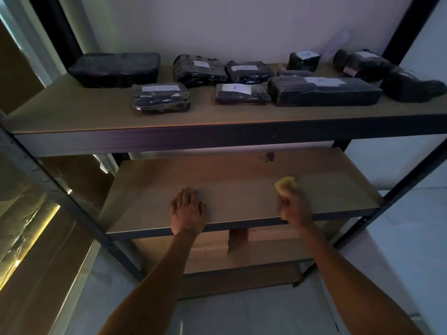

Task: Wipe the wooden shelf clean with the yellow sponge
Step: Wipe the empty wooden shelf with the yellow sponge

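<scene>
The middle wooden shelf (pixel 232 184) of a dark metal rack is bare apart from a dark stain (pixel 269 156) near its back edge. My right hand (pixel 295 206) grips a yellow sponge (pixel 286 184) and presses it on the shelf's right half, near the front. My left hand (pixel 187 210) lies flat, palm down and fingers spread, on the shelf's front middle. The stain lies beyond the sponge, apart from it.
The upper shelf (pixel 72 110) carries several black wrapped parcels (pixel 324 91) with white labels. Cardboard boxes (pixel 217 243) sit on the shelf below. Black upright posts (pixel 408 172) frame the rack. A pale tiled floor (pixel 399 250) lies to the right.
</scene>
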Demonstrator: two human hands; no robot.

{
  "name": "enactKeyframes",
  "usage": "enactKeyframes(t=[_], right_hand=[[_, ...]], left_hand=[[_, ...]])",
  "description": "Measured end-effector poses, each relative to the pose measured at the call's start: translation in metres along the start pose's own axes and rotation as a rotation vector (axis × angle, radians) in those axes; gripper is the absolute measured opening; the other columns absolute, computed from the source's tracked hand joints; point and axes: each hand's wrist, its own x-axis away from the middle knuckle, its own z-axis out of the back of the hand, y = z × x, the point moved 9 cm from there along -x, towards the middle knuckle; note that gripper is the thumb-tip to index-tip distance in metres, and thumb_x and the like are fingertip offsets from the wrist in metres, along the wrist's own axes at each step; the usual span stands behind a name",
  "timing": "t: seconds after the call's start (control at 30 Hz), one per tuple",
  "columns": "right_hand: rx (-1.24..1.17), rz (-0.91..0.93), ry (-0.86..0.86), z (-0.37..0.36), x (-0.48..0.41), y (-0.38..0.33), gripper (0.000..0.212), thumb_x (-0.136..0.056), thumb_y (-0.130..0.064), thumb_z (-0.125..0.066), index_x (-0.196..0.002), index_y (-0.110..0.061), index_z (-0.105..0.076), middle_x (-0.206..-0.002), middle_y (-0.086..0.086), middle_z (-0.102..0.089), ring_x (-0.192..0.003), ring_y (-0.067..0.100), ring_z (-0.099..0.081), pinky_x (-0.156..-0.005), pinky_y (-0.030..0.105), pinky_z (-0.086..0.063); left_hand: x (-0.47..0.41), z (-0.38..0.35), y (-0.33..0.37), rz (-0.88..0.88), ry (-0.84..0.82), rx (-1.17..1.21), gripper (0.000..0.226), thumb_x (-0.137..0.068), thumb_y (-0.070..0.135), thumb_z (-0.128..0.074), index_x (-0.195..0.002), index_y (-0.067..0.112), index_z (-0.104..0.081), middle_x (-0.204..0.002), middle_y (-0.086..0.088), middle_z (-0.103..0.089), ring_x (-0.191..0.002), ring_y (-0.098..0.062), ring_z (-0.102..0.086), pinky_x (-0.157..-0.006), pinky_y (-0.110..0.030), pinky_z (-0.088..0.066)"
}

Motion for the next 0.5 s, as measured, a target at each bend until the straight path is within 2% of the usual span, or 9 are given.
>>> enactKeyframes(t=[0.03,0.1,0.17,0.23,0.3,0.37,0.4,0.47,0.5], right_hand=[[-0.05,0.132,-0.109,-0.019,0.012,-0.02,0.051,-0.083,-0.002,-0.055,-0.127,-0.027,-0.06,-0.115,0.005,-0.067,-0.105,0.026,-0.064,-0.093,0.038,-0.052],[-0.104,0.386,-0.356,-0.043,0.043,-0.062,0.052,-0.09,-0.002,-0.053,-0.134,-0.03,-0.053,-0.14,-0.008,-0.053,-0.131,0.009,-0.047,-0.111,0.025,-0.037],[-0.213,0.481,-0.41,-0.033,0.038,-0.064,0.056,-0.088,0.007,-0.051,-0.134,-0.024,-0.055,-0.146,-0.008,-0.047,-0.138,0.004,-0.037,-0.116,0.021,-0.027],[-0.278,0.359,-0.183,0.006,-0.012,-0.024,0.057,-0.081,0.015,-0.05,-0.13,-0.014,-0.06,-0.142,0.003,-0.053,-0.136,0.015,-0.044,-0.117,0.032,-0.031],[-0.157,0.117,0.014,0.038,-0.066,0.039,0.06,-0.075,0.014,-0.053,-0.129,-0.011,-0.059,-0.138,0.012,-0.055,-0.13,0.031,-0.05,-0.113,0.035,-0.034],[0.01,-0.161,0.028,0.038,-0.094,0.086,0.056,-0.08,0.004,-0.055,-0.133,-0.015,-0.056,-0.137,0.018,-0.054,-0.124,0.038,-0.052,-0.106,0.035,-0.039],[0.033,-0.182,-0.024,0.023,-0.097,0.089,0.058,-0.082,-0.004,-0.053,-0.135,-0.025,-0.054,-0.137,0.017,-0.054,-0.122,0.038,-0.053,-0.104,0.039,-0.043],[-0.039,0.06,-0.184,-0.025,-0.081,0.052,0.069,-0.077,-0.006,-0.049,-0.135,-0.043,-0.05,-0.142,0.006,-0.052,-0.127,0.031,-0.051,-0.106,0.042,-0.043],[-0.082,0.267,-0.276,-0.044,-0.066,0.026,0.07,-0.077,-0.001,-0.048,-0.134,-0.04,-0.052,-0.144,0.001,-0.05,-0.133,0.022,-0.047,-0.112,0.038,-0.038]], left_hand=[[0.0,0.001,0.0,0.003,0.016,-0.008,0.054,-0.101,0.051,-0.03,-0.148,0.025,-0.033,-0.156,-0.007,-0.034,-0.146,-0.026,-0.03,-0.12,-0.047,-0.026],[0.001,0.002,0.0,-0.001,0.052,-0.023,0.054,-0.1,0.052,-0.033,-0.147,0.025,-0.035,-0.153,-0.006,-0.039,-0.142,-0.026,-0.037,-0.117,-0.047,-0.031],[0.0,0.004,-0.001,0.0,0.074,-0.034,0.055,-0.099,0.053,-0.033,-0.146,0.025,-0.037,-0.152,-0.006,-0.041,-0.14,-0.026,-0.04,-0.116,-0.047,-0.033],[-0.003,0.003,-0.001,0.007,0.067,-0.054,0.058,-0.097,0.055,-0.027,-0.146,0.026,-0.037,-0.152,-0.005,-0.041,-0.14,-0.024,-0.039,-0.116,-0.046,-0.033],[-0.001,0.001,-0.001,0.02,0.062,-0.066,0.057,-0.099,0.054,-0.029,-0.148,0.026,-0.035,-0.155,-0.004,-0.038,-0.142,-0.023,-0.036,-0.118,-0.045,-0.03],[-0.002,0.001,0.0,0.02,0.072,-0.078,0.057,-0.1,0.053,-0.032,-0.149,0.026,-0.034,-0.157,-0.004,-0.035,-0.144,-0.023,-0.034,-0.119,-0.043,-0.027],[-0.002,0.002,0.0,0.022,0.073,-0.078,0.057,-0.1,0.053,-0.032,-0.15,0.025,-0.034,-0.157,-0.004,-0.035,-0.144,-0.023,-0.035,-0.119,-0.043,-0.028],[-0.003,0.002,-0.002,0.028,0.084,-0.07,0.058,-0.1,0.054,-0.029,-0.149,0.025,-0.035,-0.156,-0.005,-0.037,-0.143,-0.024,-0.036,-0.118,-0.044,-0.029],[-0.002,0.002,-0.002,0.032,0.086,-0.067,0.061,-0.098,0.056,-0.026,-0.149,0.025,-0.036,-0.156,-0.006,-0.037,-0.143,-0.024,-0.037,-0.117,-0.044,-0.03]])
